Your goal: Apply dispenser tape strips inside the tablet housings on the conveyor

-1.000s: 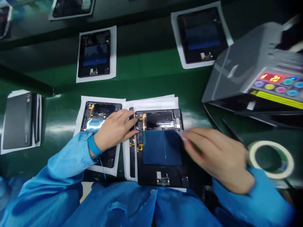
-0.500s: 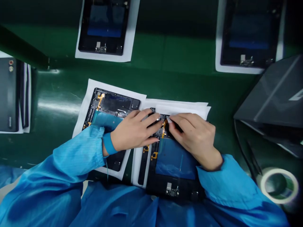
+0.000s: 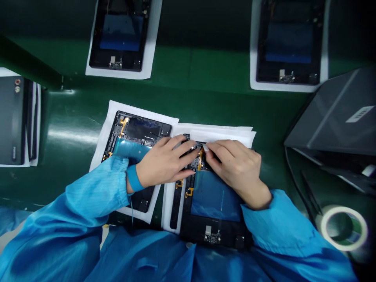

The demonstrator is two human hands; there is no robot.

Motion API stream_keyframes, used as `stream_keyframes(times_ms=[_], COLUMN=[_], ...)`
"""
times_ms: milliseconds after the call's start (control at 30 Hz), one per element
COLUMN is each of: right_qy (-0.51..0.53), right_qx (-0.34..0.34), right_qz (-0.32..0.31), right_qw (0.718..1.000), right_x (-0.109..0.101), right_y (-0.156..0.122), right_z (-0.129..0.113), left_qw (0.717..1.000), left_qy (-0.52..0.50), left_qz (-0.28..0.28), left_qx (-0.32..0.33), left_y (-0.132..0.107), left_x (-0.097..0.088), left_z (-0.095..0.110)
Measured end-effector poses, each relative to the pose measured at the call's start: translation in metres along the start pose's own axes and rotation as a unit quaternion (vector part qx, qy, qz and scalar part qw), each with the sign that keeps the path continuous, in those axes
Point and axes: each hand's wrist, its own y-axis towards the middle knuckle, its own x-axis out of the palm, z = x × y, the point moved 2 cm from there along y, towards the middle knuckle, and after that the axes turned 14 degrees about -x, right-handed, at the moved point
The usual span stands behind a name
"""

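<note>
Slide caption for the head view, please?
Left hand steadies an opened tablet while the right hand pinches a small pale tab at its top; a second opened tablet lies alongside.

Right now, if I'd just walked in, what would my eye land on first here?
Two bare hands in blue sleeves meet at the centre over an opened tablet: the left hand rests on its top part, while the right hand pinches a small pale strip. A second opened tablet lies just to the left, and a roll of tape sits at the lower right of the green mat.
</note>
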Motion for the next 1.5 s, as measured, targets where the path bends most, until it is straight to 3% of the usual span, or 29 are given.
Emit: stream_keyframes(times_ms=[233, 367, 433, 533, 633, 700, 800, 933, 1033, 1100, 1167, 1233, 1333, 1433, 1500], right_qy=[0.002, 0.01, 0.003, -0.008, 0.009, 0.034, 0.078, 0.124, 0.145, 0.16, 0.179, 0.187, 0.16, 0.051, -0.083], right_qx=[-0.02, -0.04, -0.06, -0.083, -0.083, -0.081, -0.065, -0.013, 0.001, 0.004, 0.018, 0.041, 0.074, 0.125, 0.155], right_qz=[-0.042, -0.097, -0.13, -0.147, -0.136, -0.126, -0.106, -0.067, -0.042, -0.025, -0.005, 0.014, 0.045, 0.111, 0.164], right_qw=[0.999, 0.994, 0.99, 0.986, 0.987, 0.988, 0.989, 0.99, 0.988, 0.987, 0.984, 0.981, 0.983, 0.985, 0.971], right_x=[-0.001, -0.007, -0.01, -0.013, -0.016, -0.018, -0.019, -0.018, -0.017, -0.016, -0.017, -0.021, -0.036, -0.062, -0.08], right_y=[0.004, 0.008, 0.008, 0.005, -0.007, -0.021, -0.043, -0.057, -0.054, -0.05, -0.048, -0.047, -0.052, -0.074, -0.1], right_z=[-0.002, -0.006, -0.01, -0.014, -0.017, -0.02, -0.026, -0.031, -0.028, -0.024, -0.02, -0.017, -0.012, 0.0, 0.014], left_qw=[1.0, 1.0, 0.997, 0.971, 0.952, 0.943, 0.935, 0.932, 0.933, 0.935, 0.943, 0.958, 0.99, 0.992, 0.993], left_qy=[-0.007, 0.016, 0.033, 0.102, 0.146, 0.166, 0.193, 0.211, 0.225, 0.231, 0.227, 0.203, 0.13, 0.097, 0.069], left_qz=[-0.007, 0.01, 0.036, 0.042, 0.011, -0.018, -0.072, -0.096, -0.083, -0.055, -0.02, -0.001, 0.048, 0.05, 0.03], left_qx=[-0.002, -0.004, -0.055, -0.213, -0.268, -0.287, -0.29, -0.278, -0.27, -0.262, -0.24, -0.2, -0.025, 0.06, 0.087], left_y=[0.0, -0.013, -0.017, -0.01, 0.01, 0.024, 0.037, 0.042, 0.046, 0.047, 0.04, 0.024, -0.015, -0.052, -0.065], left_x=[0.001, -0.033, -0.057, -0.08, -0.074, -0.062, -0.051, -0.059, -0.077, -0.091, -0.107, -0.121, -0.13, -0.114, -0.091], left_z=[0.006, -0.009, -0.037, -0.105, -0.175, -0.21, -0.24, -0.246, -0.224, -0.19, -0.138, -0.074, 0.03, 0.108, 0.141])
